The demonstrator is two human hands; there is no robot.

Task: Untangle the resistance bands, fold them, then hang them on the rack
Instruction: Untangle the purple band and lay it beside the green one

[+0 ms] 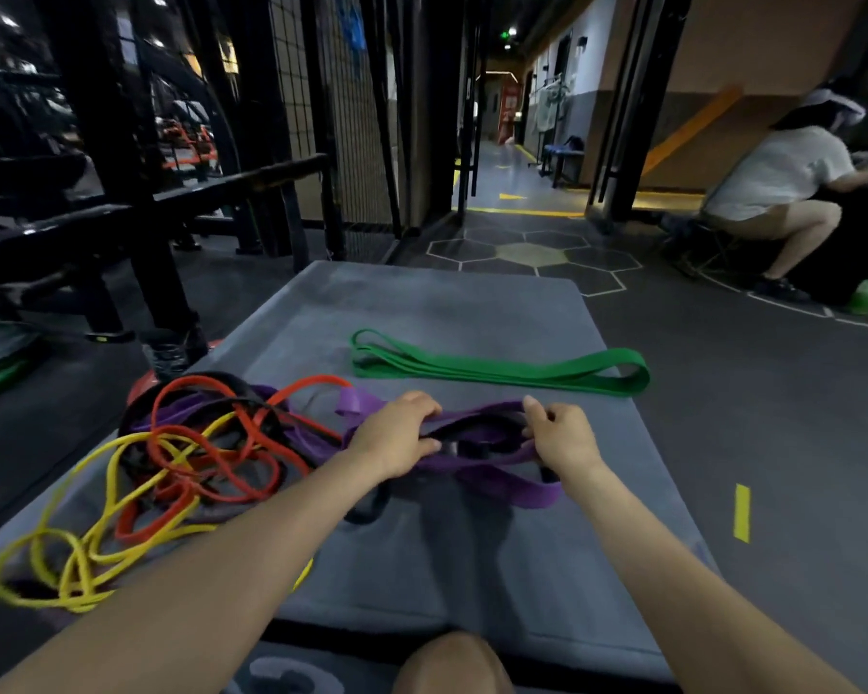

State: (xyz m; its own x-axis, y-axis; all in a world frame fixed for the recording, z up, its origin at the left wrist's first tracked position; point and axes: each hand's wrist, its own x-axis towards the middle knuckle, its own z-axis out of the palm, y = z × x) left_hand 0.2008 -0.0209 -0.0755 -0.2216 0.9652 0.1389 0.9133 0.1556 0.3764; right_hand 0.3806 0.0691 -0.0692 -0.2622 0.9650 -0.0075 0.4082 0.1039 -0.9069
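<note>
Item: purple band (502, 480), which I grip with left hand (397, 440) and right hand (562, 438), beside folded green band (502, 370) on grey mat (447, 303).

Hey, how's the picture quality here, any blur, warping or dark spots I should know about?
Head view: wide-angle warping bends the black rack and the doorway edges; the room is dim, the rack area nearly black; the yellow band smears with blur at lower left; both hands, left hand and right hand, and the purple band they grip read fairly sharp; the folded green band is clear on the grey mat.
</note>
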